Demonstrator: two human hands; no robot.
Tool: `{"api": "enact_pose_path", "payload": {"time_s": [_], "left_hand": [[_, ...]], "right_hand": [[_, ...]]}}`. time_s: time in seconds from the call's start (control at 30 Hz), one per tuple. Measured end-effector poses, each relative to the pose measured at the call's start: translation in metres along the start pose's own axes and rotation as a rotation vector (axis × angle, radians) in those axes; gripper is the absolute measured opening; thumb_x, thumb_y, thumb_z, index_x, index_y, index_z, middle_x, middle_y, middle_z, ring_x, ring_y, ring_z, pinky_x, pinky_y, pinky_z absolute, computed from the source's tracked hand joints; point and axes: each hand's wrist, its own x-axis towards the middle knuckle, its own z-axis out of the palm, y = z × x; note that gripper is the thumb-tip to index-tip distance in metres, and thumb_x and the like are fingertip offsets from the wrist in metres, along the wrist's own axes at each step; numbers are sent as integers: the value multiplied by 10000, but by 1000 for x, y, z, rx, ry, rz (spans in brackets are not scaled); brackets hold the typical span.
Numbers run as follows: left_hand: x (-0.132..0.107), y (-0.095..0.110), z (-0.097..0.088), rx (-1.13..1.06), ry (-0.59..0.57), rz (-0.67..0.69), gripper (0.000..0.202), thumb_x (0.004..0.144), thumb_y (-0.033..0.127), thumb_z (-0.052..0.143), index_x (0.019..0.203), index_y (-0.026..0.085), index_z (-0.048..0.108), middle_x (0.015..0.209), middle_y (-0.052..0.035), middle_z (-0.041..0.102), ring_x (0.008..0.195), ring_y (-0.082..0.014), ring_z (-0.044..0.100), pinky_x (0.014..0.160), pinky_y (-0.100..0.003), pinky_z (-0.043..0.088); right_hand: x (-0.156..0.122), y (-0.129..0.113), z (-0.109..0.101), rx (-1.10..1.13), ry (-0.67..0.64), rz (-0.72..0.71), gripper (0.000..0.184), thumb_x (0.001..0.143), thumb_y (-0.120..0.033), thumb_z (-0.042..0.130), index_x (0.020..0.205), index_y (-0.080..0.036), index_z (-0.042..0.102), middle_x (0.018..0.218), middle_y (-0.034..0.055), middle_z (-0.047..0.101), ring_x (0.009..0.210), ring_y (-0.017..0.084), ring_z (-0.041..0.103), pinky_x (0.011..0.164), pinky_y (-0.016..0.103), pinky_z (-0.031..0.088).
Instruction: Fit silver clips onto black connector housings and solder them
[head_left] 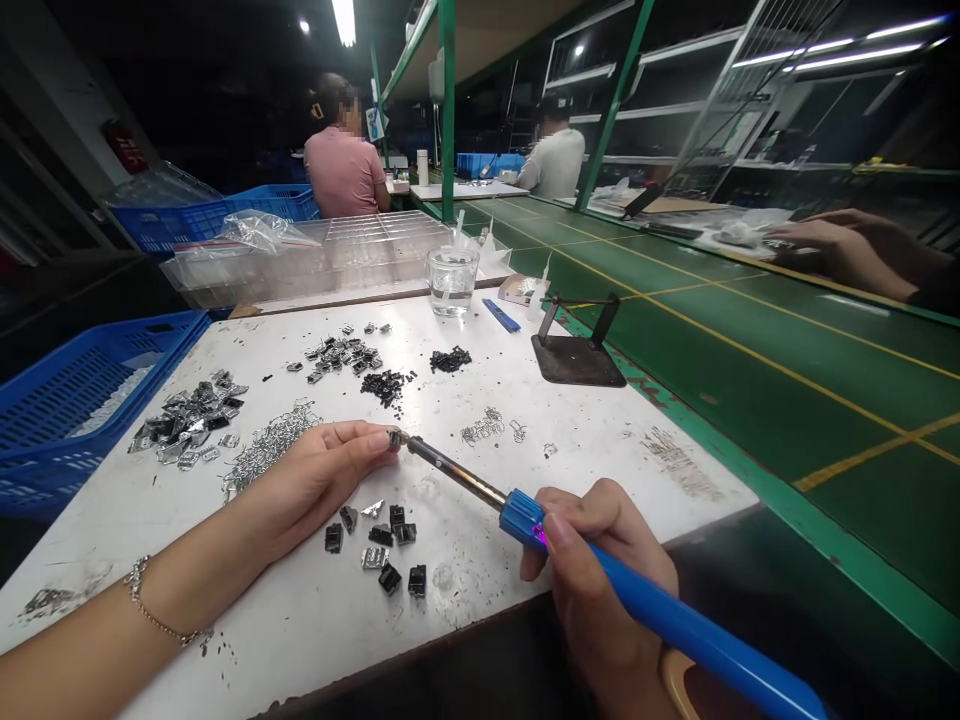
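Between the thumb and fingers of my left hand (330, 470) is a small black part (394, 438), mostly hidden by the fingertips. My right hand (600, 570) is wrapped round the blue handle of a soldering iron (457, 474). The iron's tip touches the small part or is right beside it; I cannot tell which. Below the left fingers lie several black-and-silver parts (380, 536) on the white table (517, 560). A pile of thin bent wire pieces (274, 440) is just behind my left wrist.
Piles of metal parts (187, 415) and tiny black pieces (385, 387) lie farther back. A glass cup (452, 280) and an iron stand (579, 358) stand beyond. Blue baskets (97, 400) are at left. Two people sit behind; another person's hands (847, 245) show at right.
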Motion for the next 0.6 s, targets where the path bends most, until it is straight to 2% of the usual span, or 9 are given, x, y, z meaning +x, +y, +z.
{"api": "enact_pose_path", "payload": {"time_s": [0.17, 0.3, 0.43, 0.6], "left_hand": [[1, -1, -1, -9, 2, 11, 94, 823, 223, 678, 761, 170, 726, 850, -24, 711, 894, -125, 620, 917, -219, 468], [1, -1, -2, -14, 26, 11, 73, 805, 221, 696, 811, 160, 734, 874, -33, 708, 904, -132, 616, 908, -216, 472], [1, -1, -1, -12, 40, 10, 95, 771, 214, 727, 837, 148, 740, 886, -50, 711, 901, -144, 618, 903, -228, 481], [0, -1, -1, 7, 22, 2, 85, 783, 215, 719, 842, 159, 742, 872, -36, 717, 878, -122, 628, 862, -186, 493]], "right_hand": [[-1, 3, -4, -43, -12, -70, 171, 811, -213, 646, 705, -218, 512, 528, -62, 530, 468, 103, 485, 454, 232, 319], [-1, 4, -9, -18, -62, -128, 174, 838, -213, 619, 707, -219, 504, 529, -53, 533, 461, 114, 486, 439, 234, 317], [0, 5, -10, -25, -64, -118, 185, 832, -203, 621, 699, -218, 493, 535, -51, 527, 464, 118, 492, 451, 243, 333], [0, 4, -8, -38, -58, -97, 201, 824, -204, 623, 688, -212, 476, 513, -51, 526, 460, 119, 480, 468, 255, 330]]}}
